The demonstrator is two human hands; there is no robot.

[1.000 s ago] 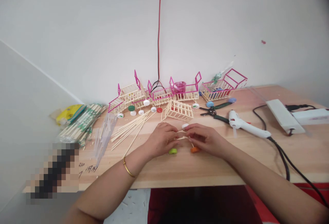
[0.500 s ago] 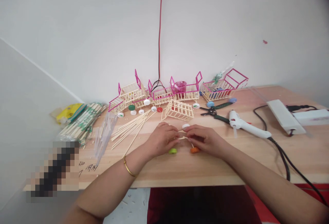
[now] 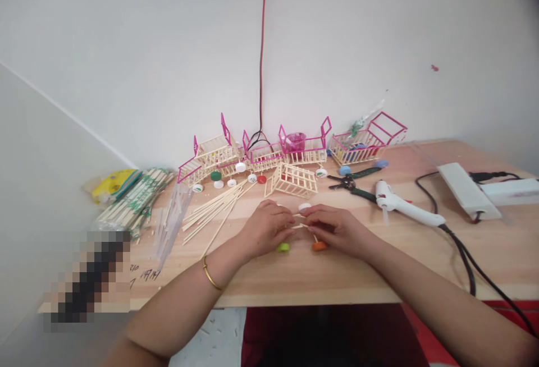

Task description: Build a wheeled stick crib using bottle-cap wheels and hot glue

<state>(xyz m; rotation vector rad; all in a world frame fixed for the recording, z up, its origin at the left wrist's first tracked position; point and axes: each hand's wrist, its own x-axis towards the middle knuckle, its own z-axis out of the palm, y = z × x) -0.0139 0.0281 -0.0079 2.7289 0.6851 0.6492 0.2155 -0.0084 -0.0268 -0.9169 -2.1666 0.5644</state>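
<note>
Table [image 3: 269,288] of pale wood spreads beneath the left hand [image 3: 265,229] and right hand [image 3: 339,229]. Well to the left hand's left lies a wrapped stick bundle [image 3: 130,204]; a white glue gun [image 3: 408,207] rests to the right hand's right. Just beyond both hands is a slatted basket [image 3: 297,180]. Between them sits a small stick frame [image 3: 297,226], pinched by the fingers of each. Smallest, a white cap [image 3: 304,207] shows at the right fingertips, an orange cap [image 3: 319,246] below that hand, a lime cap [image 3: 283,247] below the left.

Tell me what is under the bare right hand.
An orange round plastic cap peeks out beneath the right hand, a thin pale wooden stick just above it. Anything farther under is covered.
</note>
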